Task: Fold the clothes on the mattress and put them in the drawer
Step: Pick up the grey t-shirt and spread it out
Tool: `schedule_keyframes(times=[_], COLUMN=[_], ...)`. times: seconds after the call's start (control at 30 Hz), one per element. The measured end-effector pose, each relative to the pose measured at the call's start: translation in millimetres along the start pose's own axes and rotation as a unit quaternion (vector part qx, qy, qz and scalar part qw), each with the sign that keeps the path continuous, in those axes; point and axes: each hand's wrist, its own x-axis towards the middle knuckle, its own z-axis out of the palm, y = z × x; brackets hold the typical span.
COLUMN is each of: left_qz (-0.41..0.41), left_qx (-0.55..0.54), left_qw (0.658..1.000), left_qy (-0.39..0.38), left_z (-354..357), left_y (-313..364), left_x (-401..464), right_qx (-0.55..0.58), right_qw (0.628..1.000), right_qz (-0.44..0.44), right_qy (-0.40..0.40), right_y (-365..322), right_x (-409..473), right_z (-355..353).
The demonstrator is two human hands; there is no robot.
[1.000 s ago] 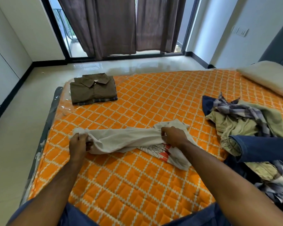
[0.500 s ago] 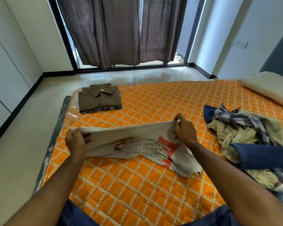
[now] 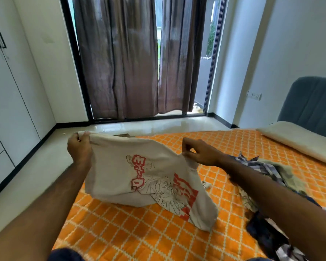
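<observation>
Both hands up: left hand [image 3: 79, 147] grips the shirt [image 3: 139, 178] edge, right hand [image 3: 199, 153] pinches it; pull taut, lay flat on the mattress [image 3: 132, 230].

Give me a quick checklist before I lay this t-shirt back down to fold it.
1. Left hand grips a top corner of the t-shirt: ok.
2. Right hand pinches the other top edge: ok.
3. Shirt spread flat and even: not ok, the right side sags and the lower hem bunches on the mattress.
4. Bare mattress under the shirt to lay it on: ok.
5. Shirt clear of the clothes pile to the right: ok, apart from it.
6. Drawer in sight: cannot tell, only cabinet doors show at left.
</observation>
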Motion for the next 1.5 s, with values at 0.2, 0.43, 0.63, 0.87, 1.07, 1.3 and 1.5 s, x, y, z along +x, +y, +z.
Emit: schedule_keyframes(times=[0.2,0.43,0.63,0.87,1.07,1.3,1.5], left_qz=[-0.055,0.085,0.188,0.451,-0.111,-0.147,0.002], left_qx=[-0.002,-0.043,0.044,0.470,0.241,-0.119,-0.226], left_qw=[0.998,0.988,0.929,0.692,0.930,0.967,0.959], left_qy=[0.029,-0.125,-0.317,-0.311,-0.255,-0.168,-0.169], left_z=[-31,-35,-62,-64,10,110,125], left_y=[21,44,48,-11,-29,39,145], left_x=[24,3,12,42,-5,61,90], right_qx=[-0.051,-0.041,0.196,0.182,-0.088,-0.136,-0.201], right_qw=[0.997,0.983,0.967,0.917,0.851,0.891,0.865], right_qz=[0.017,0.077,0.157,0.248,0.377,0.419,0.347], right_qy=[-0.057,-0.162,-0.036,-0.256,-0.354,0.108,0.302], right_y=[-2,25,40,32,55,90,41], right_x=[-19,-49,-67,-39,13,82,108], right_z=[-47,-25,-40,-44,3,-107,-196])
